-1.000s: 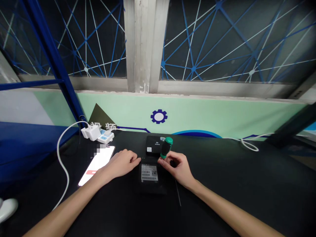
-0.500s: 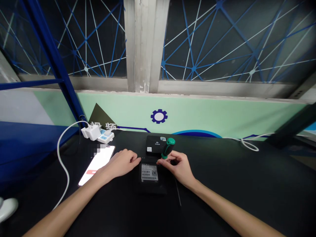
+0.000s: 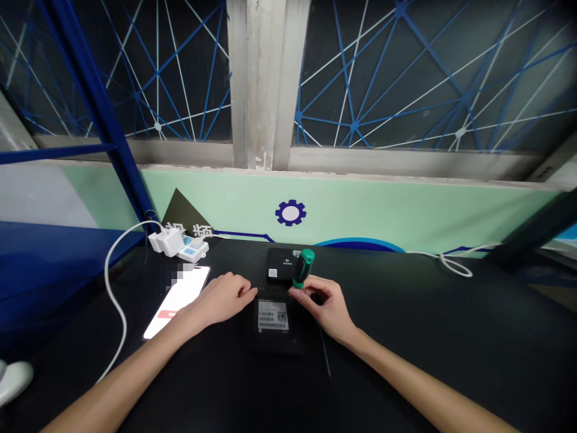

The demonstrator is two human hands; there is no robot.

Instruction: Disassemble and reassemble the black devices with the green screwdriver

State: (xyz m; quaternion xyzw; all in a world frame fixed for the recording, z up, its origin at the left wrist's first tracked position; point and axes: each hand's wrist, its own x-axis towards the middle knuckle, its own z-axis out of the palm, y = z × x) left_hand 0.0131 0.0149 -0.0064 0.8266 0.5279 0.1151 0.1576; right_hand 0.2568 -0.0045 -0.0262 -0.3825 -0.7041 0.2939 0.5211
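A flat black box with a white label [image 3: 273,319] lies underside up on the black table [image 3: 428,337]. My left hand [image 3: 220,299] rests at the box's left edge, fingers curled, thumb and fingertips touching the corner. My right hand [image 3: 325,304] is closed round a green-handled screwdriver [image 3: 303,268], held nearly upright with its tip at the box's upper right corner. A second black box [image 3: 282,265] sits just behind, partly hidden by the screwdriver handle.
A lit phone [image 3: 177,299] lies left of my left hand. A white charger and power strip [image 3: 177,244] with a white cable [image 3: 109,288] sit at the back left. Another white cable [image 3: 455,262] lies at the back right. A thin dark rod [image 3: 324,355] lies by my right wrist.
The screwdriver handle has tipped slightly back to the left after leaning right half a second ago. Both hands and the box stay in place.
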